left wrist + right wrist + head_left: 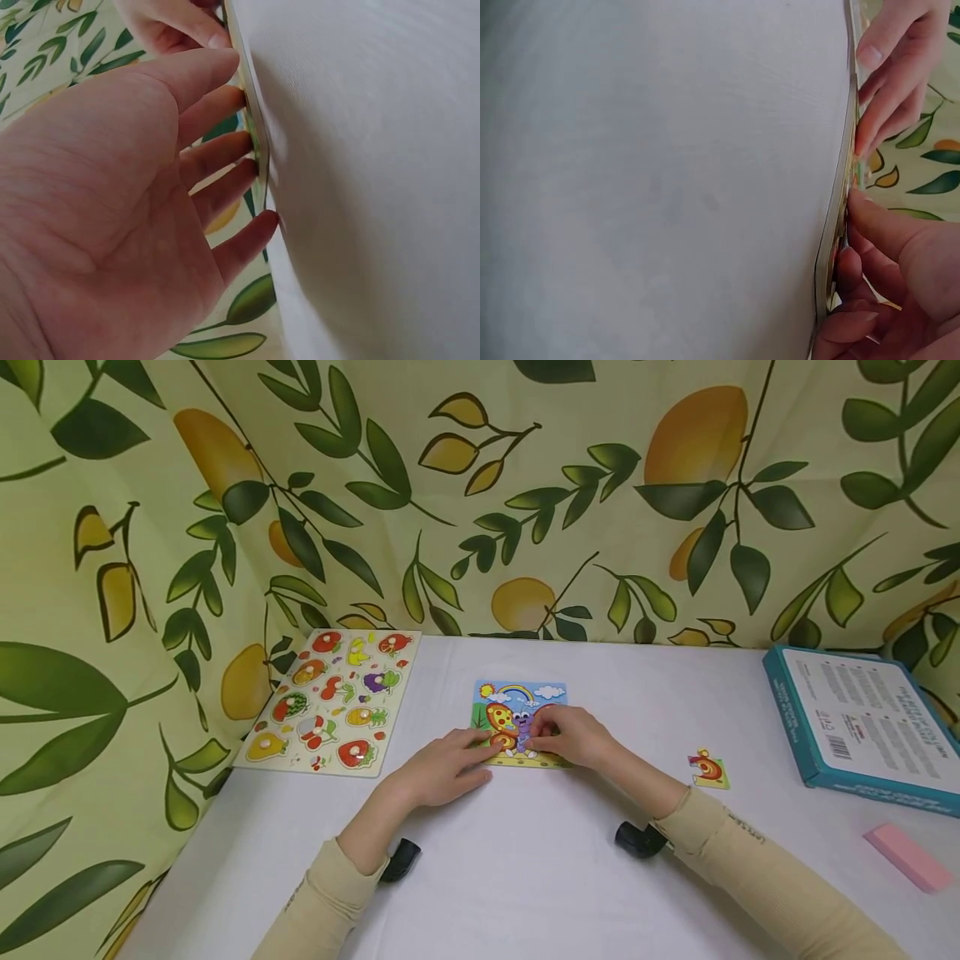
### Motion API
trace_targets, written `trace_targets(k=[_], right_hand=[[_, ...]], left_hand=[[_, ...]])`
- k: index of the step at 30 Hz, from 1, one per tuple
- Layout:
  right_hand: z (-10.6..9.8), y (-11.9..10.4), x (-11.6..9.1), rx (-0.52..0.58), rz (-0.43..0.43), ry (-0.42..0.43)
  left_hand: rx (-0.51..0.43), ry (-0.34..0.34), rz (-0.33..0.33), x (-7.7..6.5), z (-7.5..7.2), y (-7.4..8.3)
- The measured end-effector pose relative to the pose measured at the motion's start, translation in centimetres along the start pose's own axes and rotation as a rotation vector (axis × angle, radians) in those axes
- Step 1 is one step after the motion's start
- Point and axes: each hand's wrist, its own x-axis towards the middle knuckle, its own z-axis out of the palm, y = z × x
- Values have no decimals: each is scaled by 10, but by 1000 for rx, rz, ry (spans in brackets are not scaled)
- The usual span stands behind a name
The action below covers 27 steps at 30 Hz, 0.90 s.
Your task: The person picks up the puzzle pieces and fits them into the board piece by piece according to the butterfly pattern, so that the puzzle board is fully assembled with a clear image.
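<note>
A butterfly jigsaw puzzle (pixel 517 693) with a sun and rainbow lies flat on the white table. The fingers of my left hand (pixel 450 768) are extended, and their tips rest on its lower left part. Seen in the left wrist view, the left hand (pixel 135 202) has its fingers spread along the board's edge. My right hand (pixel 573 737) is over the puzzle's right side, thumb and forefinger pinching a puzzle piece there, mostly hidden by the fingers. In the right wrist view the other fingers of the right hand (pixel 900 277) curl at the board's edge.
A loose puzzle piece (pixel 708 770) with a red and orange wing lies right of the puzzle. To the left is a fruit peg board (pixel 341 697). A teal-edged box (pixel 870 718) and a pink block (pixel 907 857) lie at the right. Patterned cloth (pixel 480 493) hangs behind.
</note>
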Motion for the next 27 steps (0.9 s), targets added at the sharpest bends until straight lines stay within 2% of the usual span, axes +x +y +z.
trace_targets(k=[5,8,11,15,22,24,27], right_hand=[[-3,0,2,16,18,-68],[-6,0,3,21,22,-97],[-7,0,3,21,15,-110],[-6,2,4,31,3,-106],[-8,4,5,29,12,-98],[-11,5,1,35,-16,-107],[-20,10,-13,79,-52,-101]], left_hand=[[2,19,51,5,0,3],[-28,-17,85,11,1,6],[-46,-54,89,15,1,10],[26,-61,86,19,2,14],[161,-32,129,31,3,20],[172,-19,139,33,2,20],[140,-27,129,34,2,20]])
